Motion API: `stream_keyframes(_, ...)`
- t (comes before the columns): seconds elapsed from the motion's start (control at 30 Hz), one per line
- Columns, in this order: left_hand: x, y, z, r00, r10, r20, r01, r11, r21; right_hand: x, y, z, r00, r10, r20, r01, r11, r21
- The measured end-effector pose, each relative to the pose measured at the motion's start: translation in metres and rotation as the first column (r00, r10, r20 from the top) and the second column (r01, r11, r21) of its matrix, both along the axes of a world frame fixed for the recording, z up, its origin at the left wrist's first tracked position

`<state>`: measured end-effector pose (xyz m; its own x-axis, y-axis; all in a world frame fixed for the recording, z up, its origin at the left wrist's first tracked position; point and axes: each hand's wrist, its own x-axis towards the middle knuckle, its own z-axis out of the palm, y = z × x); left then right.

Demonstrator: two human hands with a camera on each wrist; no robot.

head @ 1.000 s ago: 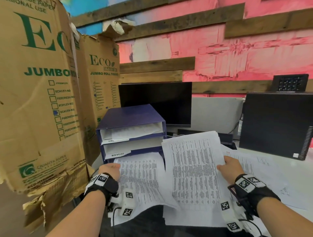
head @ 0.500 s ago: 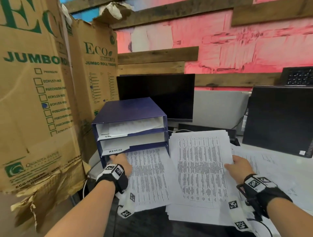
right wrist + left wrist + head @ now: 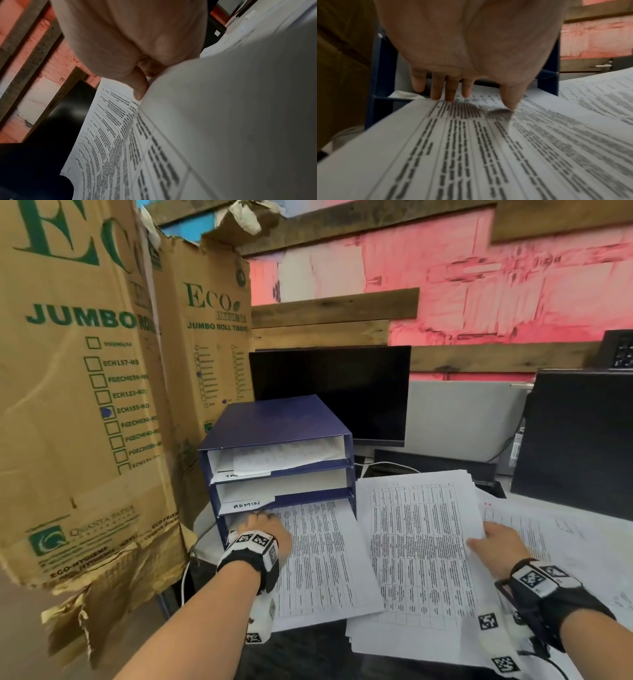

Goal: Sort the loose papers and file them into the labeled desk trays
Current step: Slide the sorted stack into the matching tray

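Observation:
A blue three-tier tray unit point(image 3: 274, 419) stands at the desk's back left; its middle tier carries an "ADMIN" label point(image 3: 251, 504). A printed table sheet point(image 3: 325, 559) lies half inside the bottom tier. My left hand point(image 3: 267, 529) rests on that sheet's far left corner at the tray mouth. In the left wrist view the left hand point(image 3: 453, 94) has straight fingertips pressing the sheet point(image 3: 471, 148), with the blue frame point(image 3: 380, 81) around them. My right hand point(image 3: 496, 546) pinches the right edge of a paper stack point(image 3: 421, 542), thumb point(image 3: 140, 88) on top.
Tall cardboard boxes point(image 3: 85, 371) wall off the left side. A dark monitor point(image 3: 329, 392) stands behind the trays and a black computer case point(image 3: 575, 440) at the right. More loose papers point(image 3: 555, 529) cover the desk at the right.
My left hand has moved forward to the tray mouth, sliding the printed sheet into the bottom tier. The right hand keeps its hold on the stack.

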<state>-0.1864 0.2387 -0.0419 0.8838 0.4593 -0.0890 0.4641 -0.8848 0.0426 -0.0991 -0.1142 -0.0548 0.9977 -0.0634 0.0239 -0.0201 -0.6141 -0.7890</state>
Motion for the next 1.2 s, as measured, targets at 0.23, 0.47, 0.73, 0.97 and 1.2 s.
stream_keyframes(0.23,-0.019,-0.025,0.011,0.986,-0.140,-0.090,0.147,0.986,0.078,-0.006,0.001,0.003,1.000,-0.001,-0.008,0.001,0.999,0.040)
stream_keyframes(0.47,-0.028,-0.026,-0.003,0.940,-0.200,-0.276,0.214,0.977,0.020,-0.013,-0.002,0.002,1.000,0.008,0.000,-0.008,1.000,0.016)
stream_keyframes(0.73,-0.036,-0.030,-0.029,0.918,-0.135,-0.372,0.203,0.968,0.149,-0.017,-0.006,0.005,1.000,0.026,-0.011,-0.026,0.999,0.036)
stream_keyframes(0.97,-0.037,-0.030,-0.022,0.949,-0.182,-0.259,0.217,0.969,0.115,-0.014,-0.007,0.009,1.000,-0.019,-0.003,0.019,0.985,0.174)
stream_keyframes(1.2,-0.040,-0.031,-0.008,0.915,-0.386,-0.116,0.389,0.921,0.009,-0.014,0.000,0.006,0.997,-0.076,0.006,0.073,0.972,0.222)
